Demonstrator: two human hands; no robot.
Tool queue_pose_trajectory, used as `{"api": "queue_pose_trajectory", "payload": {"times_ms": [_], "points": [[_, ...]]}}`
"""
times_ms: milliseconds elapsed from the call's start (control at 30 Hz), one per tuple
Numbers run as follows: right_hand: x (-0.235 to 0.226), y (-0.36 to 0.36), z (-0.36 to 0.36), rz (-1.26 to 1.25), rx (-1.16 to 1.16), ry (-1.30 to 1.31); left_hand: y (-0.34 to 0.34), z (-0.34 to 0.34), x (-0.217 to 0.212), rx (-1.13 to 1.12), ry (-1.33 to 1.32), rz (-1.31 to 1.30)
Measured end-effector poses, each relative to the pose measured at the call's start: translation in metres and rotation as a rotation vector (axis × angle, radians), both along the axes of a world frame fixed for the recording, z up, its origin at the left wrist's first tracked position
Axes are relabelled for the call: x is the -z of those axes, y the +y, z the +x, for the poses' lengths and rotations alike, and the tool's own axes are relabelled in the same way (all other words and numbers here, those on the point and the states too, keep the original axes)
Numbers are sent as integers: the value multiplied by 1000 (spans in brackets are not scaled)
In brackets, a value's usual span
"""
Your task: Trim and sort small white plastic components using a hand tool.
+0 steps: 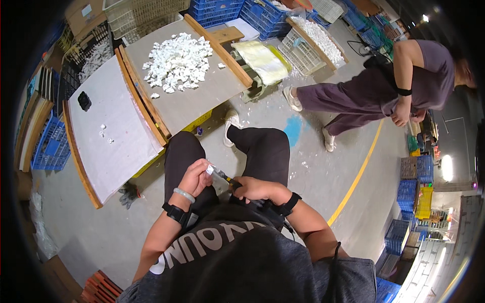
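Observation:
Above my lap, my left hand (195, 179) pinches a small white piece (209, 170) between its fingertips. From the right, my right hand (256, 190) is closed around a hand tool (230, 181) with a black-and-yellow handle. The tool's grey metal end points at the white piece and appears to meet it; the exact kind of tool is too small to make out. Ahead of my knees, a heap of similar white pieces (178, 61) lies on a grey board (212, 96). A few loose white pieces (102, 134) rest on a pale board (96, 166) to the left.
A black object (84, 101) lies on the pale board. Wooden rails (217, 48) edge both boards. A dark glove (129, 195) is on the floor. Beyond are blue crates (214, 12) and a crate of white pieces (318, 38). Another person (374, 96) stands at the right.

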State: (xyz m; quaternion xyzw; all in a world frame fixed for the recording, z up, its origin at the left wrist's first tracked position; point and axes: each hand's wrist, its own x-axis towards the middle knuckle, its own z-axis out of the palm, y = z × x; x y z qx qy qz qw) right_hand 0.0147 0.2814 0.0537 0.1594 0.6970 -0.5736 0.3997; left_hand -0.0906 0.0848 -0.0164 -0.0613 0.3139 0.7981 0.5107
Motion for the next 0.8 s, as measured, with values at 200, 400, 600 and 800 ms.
{"api": "queue_pose_trajectory", "payload": {"times_ms": [200,400,600,800], "points": [[1,5,-1,-44,-26,-26,1,0,1,8,-15,7],[1,7,0,-3,-62,-7,2,0,8,-8,-17,120],[-4,8,-8,34,-66,-47,-1,-1,8,-6,-13,120],[-12,0,-10,339,-224,298,-7,-5,16,9,3,87]]}}
